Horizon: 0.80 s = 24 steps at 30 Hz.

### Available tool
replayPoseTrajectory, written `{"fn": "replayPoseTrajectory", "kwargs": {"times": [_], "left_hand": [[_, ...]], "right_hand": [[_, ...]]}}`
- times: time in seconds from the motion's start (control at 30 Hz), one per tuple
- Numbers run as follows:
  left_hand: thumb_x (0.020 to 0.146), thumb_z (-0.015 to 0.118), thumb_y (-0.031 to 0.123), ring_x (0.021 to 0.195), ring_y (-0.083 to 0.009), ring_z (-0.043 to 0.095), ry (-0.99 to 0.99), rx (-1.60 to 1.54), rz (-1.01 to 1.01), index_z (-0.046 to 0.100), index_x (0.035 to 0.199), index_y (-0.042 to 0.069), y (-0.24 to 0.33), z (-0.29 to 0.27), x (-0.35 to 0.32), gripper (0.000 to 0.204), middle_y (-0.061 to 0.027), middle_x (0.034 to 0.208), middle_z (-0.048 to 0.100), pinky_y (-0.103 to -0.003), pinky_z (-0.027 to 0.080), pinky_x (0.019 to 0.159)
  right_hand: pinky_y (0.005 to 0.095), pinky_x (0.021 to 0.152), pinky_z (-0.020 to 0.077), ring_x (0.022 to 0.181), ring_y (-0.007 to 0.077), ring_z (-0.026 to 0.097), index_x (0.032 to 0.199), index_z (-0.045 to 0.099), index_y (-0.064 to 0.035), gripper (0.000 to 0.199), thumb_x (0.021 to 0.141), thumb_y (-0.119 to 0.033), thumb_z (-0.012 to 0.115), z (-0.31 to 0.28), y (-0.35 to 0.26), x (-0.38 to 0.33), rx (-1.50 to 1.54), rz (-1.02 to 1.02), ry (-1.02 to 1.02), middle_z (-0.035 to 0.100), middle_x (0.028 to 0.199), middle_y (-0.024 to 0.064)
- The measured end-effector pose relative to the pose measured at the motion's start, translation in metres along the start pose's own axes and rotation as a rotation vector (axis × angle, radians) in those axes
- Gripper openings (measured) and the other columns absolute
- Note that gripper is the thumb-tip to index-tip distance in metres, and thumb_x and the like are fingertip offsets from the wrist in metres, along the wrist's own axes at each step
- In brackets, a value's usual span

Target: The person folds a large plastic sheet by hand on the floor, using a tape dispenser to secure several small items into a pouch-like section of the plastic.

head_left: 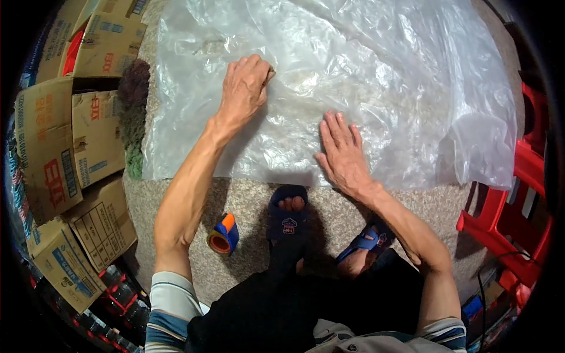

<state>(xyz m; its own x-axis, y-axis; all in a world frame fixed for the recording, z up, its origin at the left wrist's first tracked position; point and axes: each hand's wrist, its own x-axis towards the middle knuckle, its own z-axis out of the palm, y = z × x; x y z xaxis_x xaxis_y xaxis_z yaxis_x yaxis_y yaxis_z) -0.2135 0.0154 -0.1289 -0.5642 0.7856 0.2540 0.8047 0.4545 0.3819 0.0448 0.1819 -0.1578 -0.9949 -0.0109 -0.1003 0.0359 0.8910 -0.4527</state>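
Observation:
A large, crinkled sheet of clear plastic [376, 70] lies spread on the speckled floor. My left hand [247, 82] is closed in a fist over its left part, knuckles up. A small brownish edge shows beside the thumb, but what the fingers hold, if anything, is hidden. Nearer to me and to the right, my right hand [342, 147] lies flat on the sheet near its front edge, fingers stretched out. A blue and orange tape dispenser [229, 234] with a roll in it stands on the floor by my left forearm.
Cardboard boxes [97, 135] are stacked along the left, with dark and green bristly bundles [134, 112] beside them. Red plastic stools [509, 220] stand at the right. My feet in blue sandals [288, 215] are just in front of the sheet. A dark cable [482, 294] runs at lower right.

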Motion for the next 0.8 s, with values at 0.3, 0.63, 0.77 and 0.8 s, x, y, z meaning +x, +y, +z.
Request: {"fn": "replayPoseTrajectory", "kwargs": {"times": [0.3,0.63,0.77,0.8], "left_hand": [[0.091,0.066,0.002,0.091,-0.0298,0.057,-0.049,-0.011,-0.013,0.064,0.096,0.006,0.003,0.007,0.003,0.006,-0.0092,0.092,0.058,-0.042,0.041,0.084],[0.099,0.066,0.015,0.092,-0.0307,0.058,-0.074,0.006,-0.062,0.067,0.098,0.006,-0.013,0.020,-0.002,0.009,-0.0102,0.092,0.059,-0.043,0.041,0.084],[0.100,0.067,0.016,0.091,-0.0303,0.058,-0.087,-0.030,-0.069,0.067,0.098,0.006,-0.017,0.021,-0.001,0.011,-0.0100,0.092,0.059,-0.043,0.041,0.083],[0.099,0.067,0.016,0.091,-0.0301,0.058,-0.086,-0.030,-0.066,0.067,0.098,0.006,-0.018,0.022,-0.001,0.011,-0.0099,0.091,0.059,-0.043,0.041,0.083]], "right_hand": [[0.0511,0.118,0.0341,0.152,0.0351,0.035,0.151,0.048,0.0027,0.059,0.101,-0.022,0.064,0.019,-0.027,0.056,0.131,-0.139,0.054,0.038,0.166,0.0176],[0.0443,0.085,0.0411,0.101,0.0303,0.055,0.142,0.060,-0.0044,0.042,0.101,-0.012,0.058,0.019,-0.026,0.080,0.188,-0.092,0.210,0.058,0.117,0.0131],[0.0437,0.082,0.0402,0.095,0.0301,0.055,0.141,0.063,-0.0060,0.041,0.101,-0.009,0.054,0.016,-0.031,0.088,0.142,-0.030,0.110,0.056,0.106,0.0132],[0.0439,0.081,0.0398,0.093,0.0297,0.055,0.140,0.064,-0.0069,0.041,0.100,-0.008,0.053,0.017,-0.031,0.089,0.119,-0.029,0.109,0.054,0.104,0.0131]]}}
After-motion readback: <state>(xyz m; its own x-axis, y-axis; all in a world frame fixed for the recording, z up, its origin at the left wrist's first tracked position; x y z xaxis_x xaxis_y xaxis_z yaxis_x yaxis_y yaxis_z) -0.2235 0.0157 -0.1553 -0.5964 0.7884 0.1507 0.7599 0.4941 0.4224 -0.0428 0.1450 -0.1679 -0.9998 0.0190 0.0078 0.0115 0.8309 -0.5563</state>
